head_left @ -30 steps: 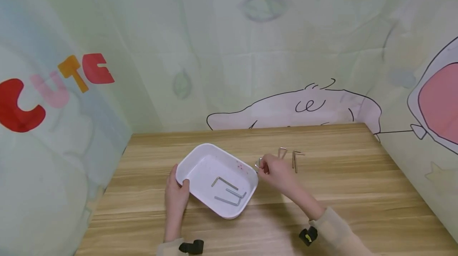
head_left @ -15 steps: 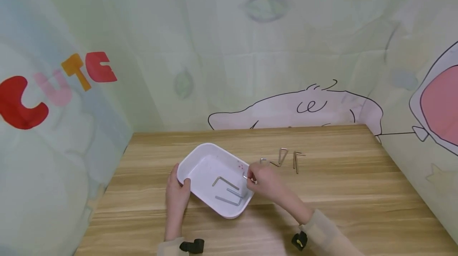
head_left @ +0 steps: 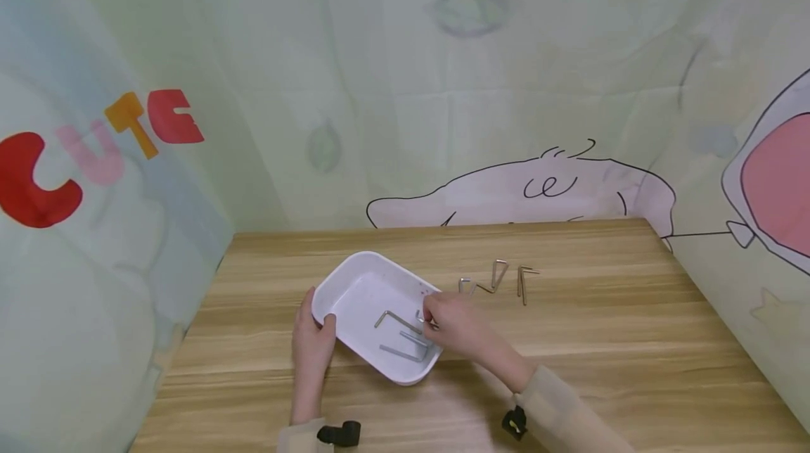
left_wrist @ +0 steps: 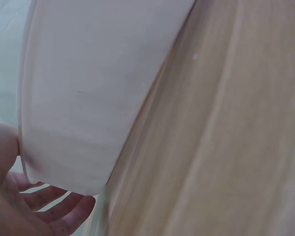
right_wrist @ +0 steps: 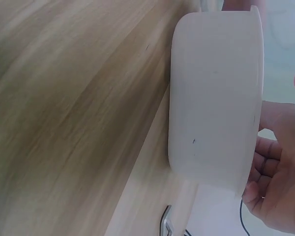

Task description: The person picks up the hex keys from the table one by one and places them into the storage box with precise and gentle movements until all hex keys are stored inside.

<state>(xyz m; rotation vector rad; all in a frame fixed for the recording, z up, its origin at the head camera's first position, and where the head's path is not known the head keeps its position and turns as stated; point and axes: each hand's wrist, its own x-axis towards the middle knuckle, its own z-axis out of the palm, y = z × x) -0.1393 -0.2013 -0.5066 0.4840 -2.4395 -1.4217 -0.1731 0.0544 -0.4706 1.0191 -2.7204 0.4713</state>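
Note:
A white rectangular tray (head_left: 361,291) stands slanted on the table, with several L-shaped hex keys (head_left: 401,322) on its floor. My left hand (head_left: 314,340) grips its left corner, thumb over the rim; in the left wrist view the fingers (left_wrist: 69,209) lie along the outer wall (left_wrist: 98,98). Over the right end of the tray, my right hand (head_left: 458,323) pinches a silver hex key (head_left: 419,316), mostly hidden by the fingers. In the right wrist view that hand (right_wrist: 280,167) is at the rim, its curled fingers beyond the white wall (right_wrist: 214,98).
Right of the tray, more hex keys lie on the wooden table (head_left: 607,326): a silver one (head_left: 466,281), a pair forming a narrow triangle (head_left: 500,274) and darker bronze ones (head_left: 522,285). A printed curtain (head_left: 285,122) hangs behind the table and along both sides.
My right hand has carried the hex key leftward from the table to over the tray's right end, uncovering hex keys on the table. The left hand and tray have stayed put.

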